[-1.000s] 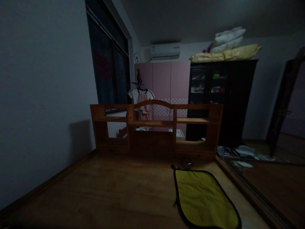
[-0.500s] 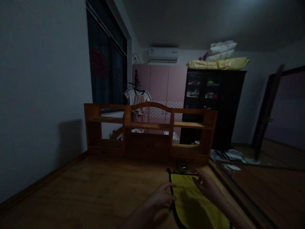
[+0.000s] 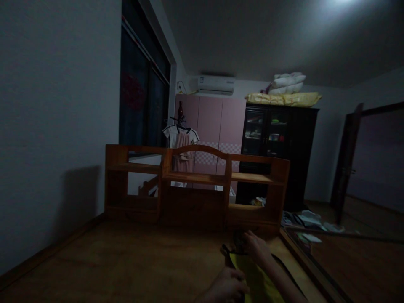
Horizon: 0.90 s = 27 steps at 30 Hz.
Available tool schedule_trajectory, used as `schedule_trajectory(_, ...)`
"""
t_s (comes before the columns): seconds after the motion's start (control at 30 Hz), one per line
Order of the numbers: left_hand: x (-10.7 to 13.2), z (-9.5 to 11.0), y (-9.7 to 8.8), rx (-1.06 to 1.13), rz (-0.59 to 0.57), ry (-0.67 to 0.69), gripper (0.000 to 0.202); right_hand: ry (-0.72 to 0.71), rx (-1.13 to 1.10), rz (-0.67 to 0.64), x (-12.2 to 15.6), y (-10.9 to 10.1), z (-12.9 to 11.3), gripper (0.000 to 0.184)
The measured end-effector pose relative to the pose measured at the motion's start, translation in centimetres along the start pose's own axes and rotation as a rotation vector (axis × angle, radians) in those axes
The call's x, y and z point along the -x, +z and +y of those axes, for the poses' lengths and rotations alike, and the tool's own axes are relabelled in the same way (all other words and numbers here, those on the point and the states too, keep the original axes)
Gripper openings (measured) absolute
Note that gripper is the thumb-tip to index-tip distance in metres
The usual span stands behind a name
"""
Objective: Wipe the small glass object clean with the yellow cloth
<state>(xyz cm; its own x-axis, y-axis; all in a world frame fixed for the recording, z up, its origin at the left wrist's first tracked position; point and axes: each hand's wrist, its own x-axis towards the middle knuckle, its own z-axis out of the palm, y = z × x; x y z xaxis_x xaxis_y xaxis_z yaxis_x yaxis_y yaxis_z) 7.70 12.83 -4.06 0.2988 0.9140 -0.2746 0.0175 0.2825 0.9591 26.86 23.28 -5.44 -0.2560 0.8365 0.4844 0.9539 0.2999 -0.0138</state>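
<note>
A yellow cloth with black trim (image 3: 254,277) lies on the wooden desk top (image 3: 142,265) at the bottom right. My right hand (image 3: 256,248) is at the cloth's far edge, fingers curled down over it, beside a small dark round object (image 3: 237,236) that I cannot make out. My left hand (image 3: 227,288) sits low in view at the cloth's left edge, its fingers closed on the trim. The cloth looks bunched and narrower between the two hands. The room is dim and the hands are slightly blurred.
A wooden shelf unit (image 3: 195,185) stands across the back of the desk. A wall (image 3: 53,147) runs along the left. Beyond are a pink wardrobe (image 3: 214,126), a dark cabinet (image 3: 277,147) with bedding on top, hanging clothes (image 3: 180,141), and clutter on the floor (image 3: 309,219) at the right.
Both hands came into view and onto the yellow cloth. The right hand reached to its far edge, the left closed on its left edge. The view tilted upward.
</note>
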Motion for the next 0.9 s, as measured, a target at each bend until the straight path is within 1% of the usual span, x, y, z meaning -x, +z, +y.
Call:
schedule_trajectory(0.07, -0.7, -0.6, 0.2, -0.001, 0.019, -0.022, 0.041, -0.019, 0.005, 0.002, 0.1, 0.6, 0.1, 0.040)
schedule_trajectory(0.1, -0.8, -0.9, -0.1, 0.006, 0.031, -0.008, 0.044, -0.032, -0.003, 0.010, 0.2, 0.7, 0.1, 0.040)
schedule_trajectory(0.17, -0.6, -1.2, -1.4, 0.034, 0.050, 0.038, 0.052, -0.065, -0.017, 0.031, 0.5, 0.9, 0.2, 0.041)
schedule_trajectory(0.2, -0.2, -1.2, -2.5, 0.097, 0.034, 0.085, 0.053, -0.080, -0.015, 0.031, 0.5, 0.9, 0.3, 0.043)
schedule_trajectory(0.23, 0.4, -1.0, -3.8, 0.159, 0.012, 0.079, 0.053, -0.089, -0.011, 0.027, 0.6, 0.9, 0.4, 0.044)
schedule_trajectory(0.27, 1.1, -0.7, -5.3, 0.224, 0.024, 0.054, 0.053, -0.095, -0.009, 0.026, 0.6, 0.9, 0.4, 0.045)
schedule_trajectory(0.33, 3.0, 0.2, -8.9, 0.301, 0.118, 0.029, 0.048, -0.100, -0.020, 0.030, 0.6, 0.9, 0.1, 0.043)
schedule_trajectory(0.4, 5.5, 1.4, -13.1, 0.324, 0.190, 0.036, 0.042, -0.118, -0.043, 0.033, 0.3, 0.9, -0.9, 0.042)
schedule_trajectory(0.43, 6.9, 2.0, -15.4, 0.305, 0.252, 0.082, 0.039, -0.135, -0.058, 0.025, 0.0, 0.8, -1.8, 0.042)
schedule_trajectory(0.47, 8.3, 2.5, -17.7, 0.259, 0.308, 0.067, 0.034, -0.148, -0.082, 0.011, -0.5, 0.7, -3.0, 0.043)
schedule_trajectory(0.53, 11.0, 3.1, -22.3, 0.221, 0.337, 0.145, 0.028, -0.159, -0.134, -0.061, -1.7, 0.5, -6.2, 0.041)
schedule_trajectory(0.57, 12.2, 3.3, -24.6, 0.221, 0.333, 0.168, 0.028, -0.141, -0.147, -0.093, -2.4, 0.4, -8.2, 0.039)
schedule_trajectory(0.6, 13.2, 3.3, -26.7, 0.218, 0.321, 0.172, 0.032, -0.141, -0.157, -0.129, -3.3, 0.3, -10.3, 0.037)
schedule_trajectory(0.63, 14.0, 3.1, -28.8, 0.216, 0.329, 0.169, 0.037, -0.143, -0.164, -0.136, -4.1, 0.2, -12.5, 0.035)
schedule_trajectory(0.73, 15.2, 1.5, -34.5, 0.235, 0.363, 0.166, 0.056, -0.210, -0.215, -0.127, -6.5, 0.4, -19.3, 0.029)
schedule_trajectory(0.8, 15.4, 0.0, -38.0, 0.222, 0.364, 0.139, 0.061, -0.242, -0.245, -0.128, -7.7, 0.9, -23.2, 0.025)
schedule_trajectory(0.83, 15.5, -0.8, -39.4, 0.217, 0.340, 0.128, 0.061, -0.255, -0.255, -0.140, -8.1, 1.2, -25.0, 0.023)
schedule_trajectory(0.87, 15.6, -1.6, -40.6, 0.209, 0.308, 0.147, 0.062, -0.273, -0.271, -0.130, -8.5, 1.6, -26.5, 0.021)
schedule_trajectory(0.9, 15.7, -2.2, -41.5, 0.180, 0.276, 0.142, 0.062, -0.293, -0.291, -0.123, -8.8, 2.1, -27.9, 0.021)
